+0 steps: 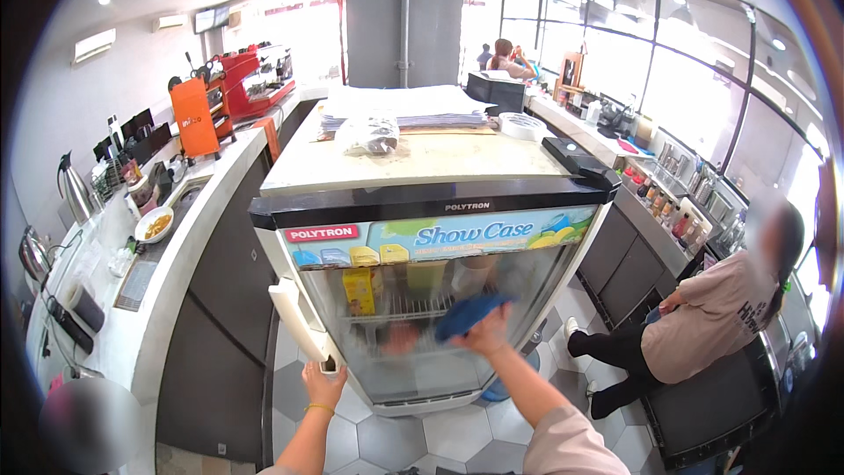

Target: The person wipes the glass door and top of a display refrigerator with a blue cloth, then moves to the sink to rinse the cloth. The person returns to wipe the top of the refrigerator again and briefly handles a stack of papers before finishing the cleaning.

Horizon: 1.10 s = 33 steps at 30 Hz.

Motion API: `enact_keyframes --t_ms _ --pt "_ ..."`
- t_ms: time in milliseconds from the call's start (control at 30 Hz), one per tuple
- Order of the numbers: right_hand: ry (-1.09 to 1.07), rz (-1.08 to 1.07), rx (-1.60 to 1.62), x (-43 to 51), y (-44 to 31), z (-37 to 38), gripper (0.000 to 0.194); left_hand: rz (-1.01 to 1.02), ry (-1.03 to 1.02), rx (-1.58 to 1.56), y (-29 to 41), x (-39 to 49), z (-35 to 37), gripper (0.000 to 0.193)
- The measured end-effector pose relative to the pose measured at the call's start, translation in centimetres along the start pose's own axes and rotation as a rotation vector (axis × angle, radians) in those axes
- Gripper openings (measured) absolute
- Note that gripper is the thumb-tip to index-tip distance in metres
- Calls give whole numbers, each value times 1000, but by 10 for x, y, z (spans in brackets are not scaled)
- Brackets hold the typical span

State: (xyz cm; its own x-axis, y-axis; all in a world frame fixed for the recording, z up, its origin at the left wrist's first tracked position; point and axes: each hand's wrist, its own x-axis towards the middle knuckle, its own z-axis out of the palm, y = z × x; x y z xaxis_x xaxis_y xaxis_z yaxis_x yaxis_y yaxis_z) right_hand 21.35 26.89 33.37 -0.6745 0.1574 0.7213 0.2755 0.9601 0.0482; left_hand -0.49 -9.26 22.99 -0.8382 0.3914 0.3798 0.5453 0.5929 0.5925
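A Polytron showcase fridge (435, 237) with a glass door (422, 373) stands right in front of me. My right hand (486, 333) grips a blue cloth (471, 316) at the glass, a little right of its middle; the cloth is somewhat blurred. Low on the left, my left hand (323, 382) holds the bottom end of the white door handle (297, 316). Behind the glass I see wire shelves and a yellow carton (359, 291). The door looks closed.
Stacked papers (409, 105), a plastic bag (369, 135) and tape rolls (522, 125) lie on the fridge top. A counter (165, 257) with a bowl of food (155, 224) runs along the left. At right stands another person (712, 316) by a counter with bottles (659, 201).
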Motion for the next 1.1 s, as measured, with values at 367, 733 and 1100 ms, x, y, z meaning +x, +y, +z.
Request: enact_keyframes --t_ms 367,733,1100 --pt "109 -480 247 102 -73 -57 22 -397 -150 -53 21 -38 -34 71" --pt "-68 254 -139 250 23 -268 49 372 521 -481 193 127 -300 26" --pt "-194 -168 377 300 -74 -235 33 1154 -156 24 370 357 -252 45"
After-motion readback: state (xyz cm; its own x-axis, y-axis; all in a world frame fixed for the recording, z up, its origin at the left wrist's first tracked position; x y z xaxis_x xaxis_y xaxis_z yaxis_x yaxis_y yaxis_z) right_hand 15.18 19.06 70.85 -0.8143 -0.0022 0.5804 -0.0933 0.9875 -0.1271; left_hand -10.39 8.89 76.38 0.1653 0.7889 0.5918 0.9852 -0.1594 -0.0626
